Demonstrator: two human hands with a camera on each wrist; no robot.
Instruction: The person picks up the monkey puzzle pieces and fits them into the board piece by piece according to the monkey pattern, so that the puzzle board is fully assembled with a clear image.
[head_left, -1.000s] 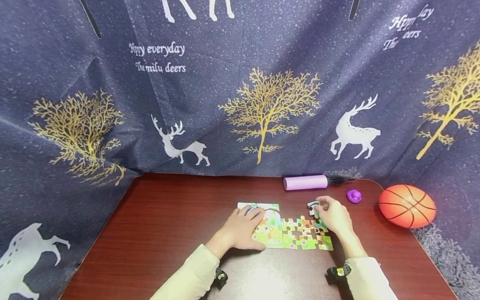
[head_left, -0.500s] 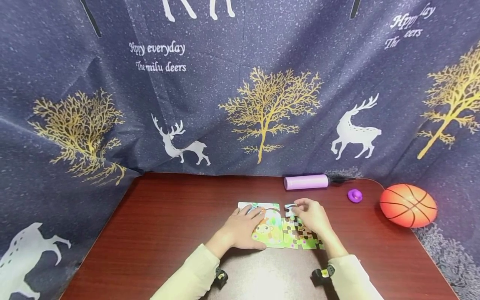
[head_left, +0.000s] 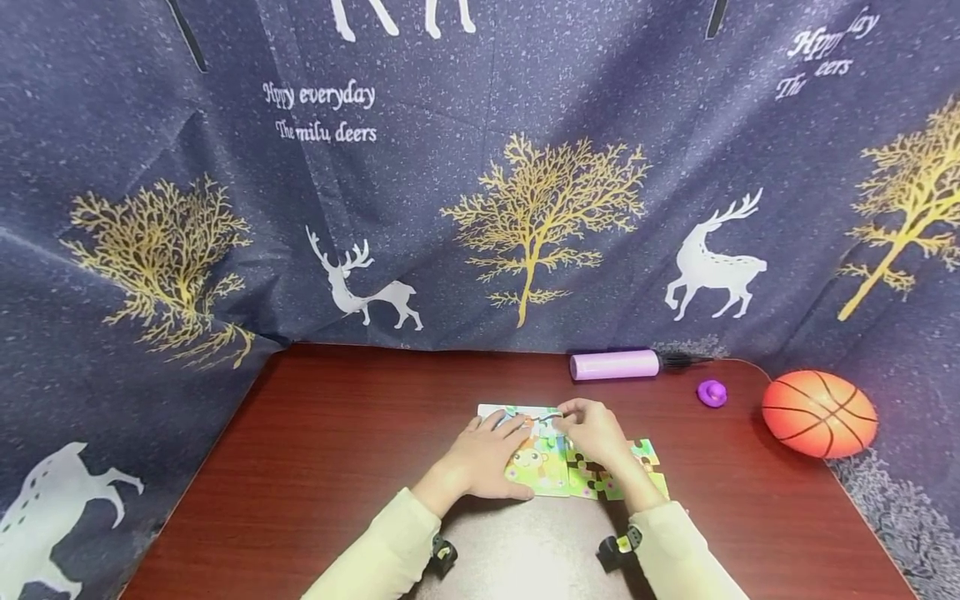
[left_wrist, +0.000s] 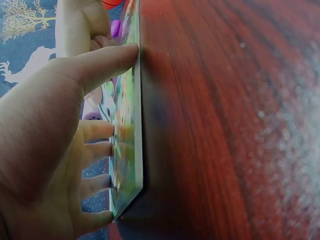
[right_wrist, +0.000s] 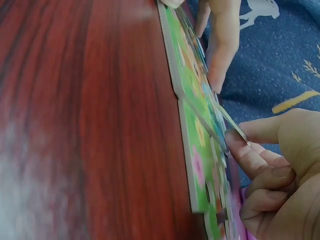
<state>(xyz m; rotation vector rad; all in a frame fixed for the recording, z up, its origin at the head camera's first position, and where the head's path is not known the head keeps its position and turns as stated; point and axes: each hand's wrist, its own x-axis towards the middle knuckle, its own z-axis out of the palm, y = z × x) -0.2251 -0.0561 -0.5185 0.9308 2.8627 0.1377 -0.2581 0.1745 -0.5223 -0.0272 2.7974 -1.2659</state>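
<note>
My left hand rests with spread fingers on a flat picture board that shows a cartoon animal on green. In the left wrist view, its thumb lies at the board's near edge and its fingertips touch the printed face. My right hand pinches a thin jigsaw piece between thumb and finger, tilted over the board's upper right part. Joined jigsaw pieces lie against the board's right side, partly hidden under my right hand and forearm.
Behind the puzzle lies a lilac hand pump with a black end. A small purple hat-shaped thing and an orange ball with basketball lines are at the right. A dark printed cloth hangs behind the reddish-brown table.
My right hand has moved left with the jigsaw piece, from above the joined pieces' right end to the picture board's upper right. My left hand has stayed in place.
</note>
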